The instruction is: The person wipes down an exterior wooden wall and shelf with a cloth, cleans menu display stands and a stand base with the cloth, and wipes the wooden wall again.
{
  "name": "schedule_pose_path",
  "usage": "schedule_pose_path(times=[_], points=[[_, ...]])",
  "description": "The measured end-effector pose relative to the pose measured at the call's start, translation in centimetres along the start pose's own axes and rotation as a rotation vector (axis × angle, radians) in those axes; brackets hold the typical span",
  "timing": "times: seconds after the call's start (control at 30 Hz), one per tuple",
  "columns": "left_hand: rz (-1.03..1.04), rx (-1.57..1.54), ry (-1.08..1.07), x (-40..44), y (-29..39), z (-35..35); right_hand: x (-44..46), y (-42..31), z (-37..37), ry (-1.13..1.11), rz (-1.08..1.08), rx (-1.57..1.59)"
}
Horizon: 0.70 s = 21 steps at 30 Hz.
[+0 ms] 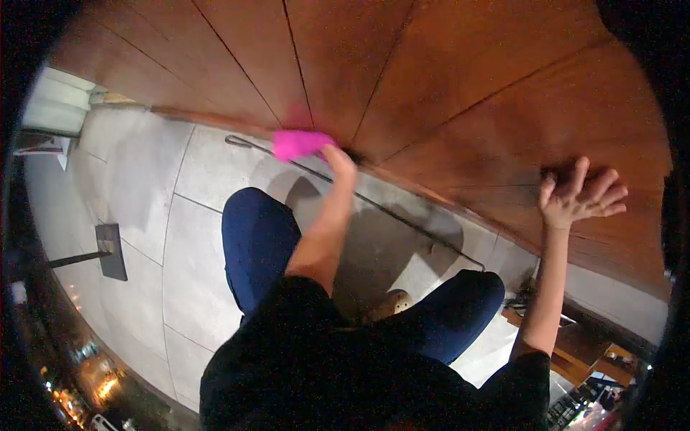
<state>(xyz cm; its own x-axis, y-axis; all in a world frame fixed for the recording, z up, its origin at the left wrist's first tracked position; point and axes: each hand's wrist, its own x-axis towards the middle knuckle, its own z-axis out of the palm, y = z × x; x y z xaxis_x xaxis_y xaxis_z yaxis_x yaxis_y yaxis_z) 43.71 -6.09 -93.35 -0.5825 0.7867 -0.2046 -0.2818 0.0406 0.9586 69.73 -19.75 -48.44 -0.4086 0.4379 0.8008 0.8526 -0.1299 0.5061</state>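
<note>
A bright pink cloth (300, 144) lies against the lower edge of the brown wooden panelling (345, 65). My left hand (339, 159) is closed on it, and the cloth hides most of the fingers. On the right, my right hand (578, 197) rests on the wood with its fingers spread and nothing in them. A long thin dark metal rod (402, 221) with a looped end lies along the floor beside the panelling, passing beneath my left forearm.
Grey floor tiles (205, 251) run below the panelling. A dark square base with a pole (113, 251) stands on the left. Wooden furniture (568, 363) with items on it is at the lower right. Blurred lights show at the lower left.
</note>
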Motion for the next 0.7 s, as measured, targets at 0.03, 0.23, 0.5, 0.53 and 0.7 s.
schedule_pose_path(times=[0.03, 0.23, 0.5, 0.53, 0.7], points=[[-0.317, -0.374, 0.051, -5.5, 8.5, 1.9, 0.0, 0.0, 0.0, 0.011, -0.003, 0.016], [0.578, 0.279, -0.25, -14.0, 26.1, 5.5, 0.1, -0.1, -0.4, -0.023, 0.014, 0.076], [-0.26, -0.238, -0.027, -8.5, 11.6, 3.3, -0.8, -0.1, -0.2, -0.006, 0.009, 0.1], [-0.283, -0.246, -0.061, -8.5, 11.1, 3.5, -1.0, -0.2, 0.0, 0.01, 0.002, 0.1], [-0.283, -0.197, -0.09, -11.5, 10.5, 3.4, -1.3, -0.1, 0.2, 0.006, 0.014, 0.075]])
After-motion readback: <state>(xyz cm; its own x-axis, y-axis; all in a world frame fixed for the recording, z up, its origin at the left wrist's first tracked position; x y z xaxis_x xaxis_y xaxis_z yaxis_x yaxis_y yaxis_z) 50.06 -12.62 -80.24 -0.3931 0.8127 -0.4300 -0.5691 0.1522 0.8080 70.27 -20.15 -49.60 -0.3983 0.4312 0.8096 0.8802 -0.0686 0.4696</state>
